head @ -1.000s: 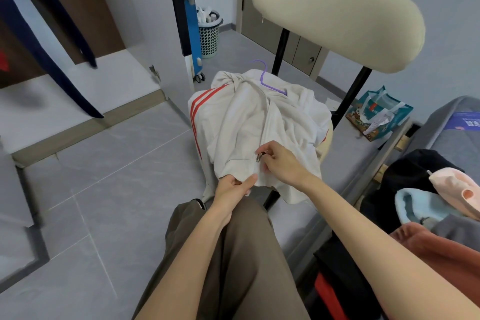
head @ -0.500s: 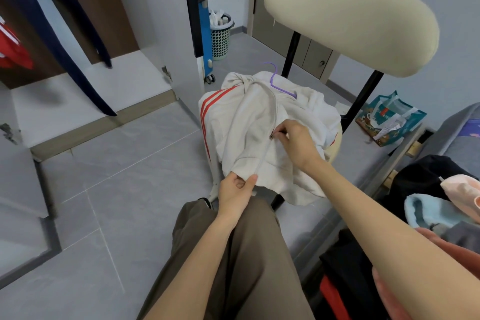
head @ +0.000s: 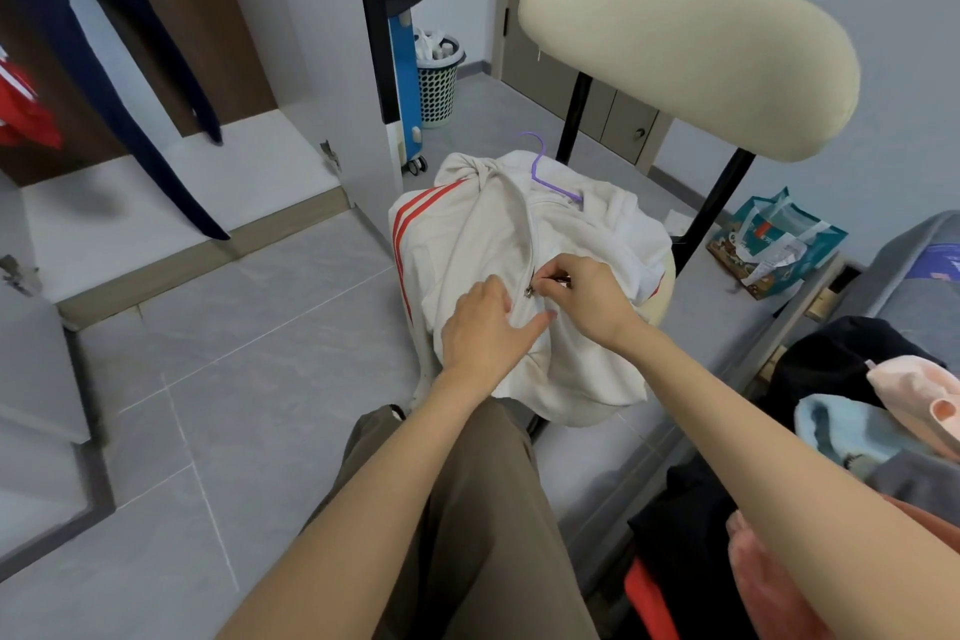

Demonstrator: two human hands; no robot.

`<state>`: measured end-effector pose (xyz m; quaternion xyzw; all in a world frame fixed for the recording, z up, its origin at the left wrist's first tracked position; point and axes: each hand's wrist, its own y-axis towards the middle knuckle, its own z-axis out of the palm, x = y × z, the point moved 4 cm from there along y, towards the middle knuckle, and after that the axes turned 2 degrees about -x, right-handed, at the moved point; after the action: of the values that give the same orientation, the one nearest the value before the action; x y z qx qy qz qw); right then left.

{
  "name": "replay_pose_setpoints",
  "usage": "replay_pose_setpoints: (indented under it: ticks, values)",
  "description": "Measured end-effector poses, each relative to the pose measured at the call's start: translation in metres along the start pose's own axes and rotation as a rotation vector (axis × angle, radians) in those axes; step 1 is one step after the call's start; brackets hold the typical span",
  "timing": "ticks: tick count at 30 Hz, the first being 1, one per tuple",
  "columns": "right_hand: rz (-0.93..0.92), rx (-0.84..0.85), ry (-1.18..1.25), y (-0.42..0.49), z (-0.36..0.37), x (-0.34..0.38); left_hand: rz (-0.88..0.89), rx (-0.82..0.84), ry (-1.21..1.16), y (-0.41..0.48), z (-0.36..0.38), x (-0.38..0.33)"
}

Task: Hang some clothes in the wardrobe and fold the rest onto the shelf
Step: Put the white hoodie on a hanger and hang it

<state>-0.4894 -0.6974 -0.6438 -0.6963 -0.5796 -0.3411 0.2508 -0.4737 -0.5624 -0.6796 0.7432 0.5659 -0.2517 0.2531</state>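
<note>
My right hand (head: 587,296) pinches the metal zipper pull (head: 531,288) of the cream red-striped jacket (head: 483,244); my left hand (head: 483,327) presses it flat. Hanging remains, and a clothes pile (head: 857,411) waits.

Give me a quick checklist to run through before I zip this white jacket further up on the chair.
1. Zipper pull pinched by right hand: ok.
2. Left hand pressing the jacket flat beside the zipper: ok.
3. Purple hanger inside the jacket, hook sticking out at the collar: ok.
4. Zipper teeth lined up above the pull: cannot tell, the fabric folds over them.
5. Jacket lying smooth on the chair: not ok, the sleeve with red stripes is bunched and twisted near the collar.
6. Room in the wardrobe: ok, the shelf beneath the hanging clothes is bare.
</note>
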Motion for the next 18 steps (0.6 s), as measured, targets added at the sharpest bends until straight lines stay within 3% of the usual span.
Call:
replay_pose_setpoints:
  ticks: [3,9,13,18]
  values:
    - [-0.022,0.012,-0.003,0.005,-0.005,0.003,0.118,0.052,0.163,0.013,0.007,-0.009]
    - [-0.083,-0.002,-0.113,0.017,0.005,0.007,0.129,0.116,-0.009,0.013,0.003,0.009]
    - [-0.026,-0.152,-0.114,0.046,-0.009,0.013,0.164,0.168,-0.024,0.01,-0.011,0.028]
    - [-0.028,-0.116,-0.107,0.061,-0.005,0.028,0.067,0.347,0.26,0.019,-0.015,0.033]
